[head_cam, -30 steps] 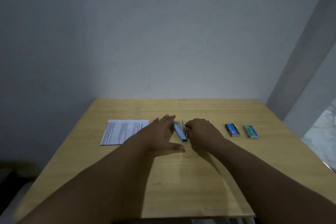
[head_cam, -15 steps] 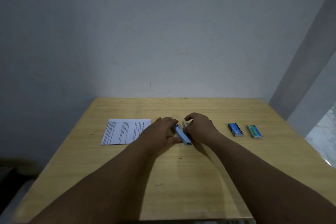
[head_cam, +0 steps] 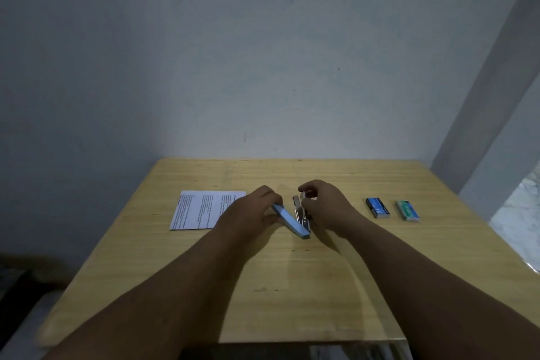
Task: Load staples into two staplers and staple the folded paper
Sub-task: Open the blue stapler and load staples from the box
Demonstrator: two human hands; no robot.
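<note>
A light blue stapler lies swung open at the middle of the wooden table. My left hand grips its blue top cover, pulled away to the left. Its bare metal staple track shows between my hands. My right hand holds the track side, fingers pinched near its far end. The folded printed paper lies flat to the left, partly under my left hand. I cannot make out a second stapler.
Two small staple boxes sit to the right: a blue one and a green one. A wall rises right behind the table's far edge. The table's right edge drops off just past the green box.
My left hand closed on the stapler's blue cover and swung it open to the left, baring the metal track. My right hand shifted onto the track side.
</note>
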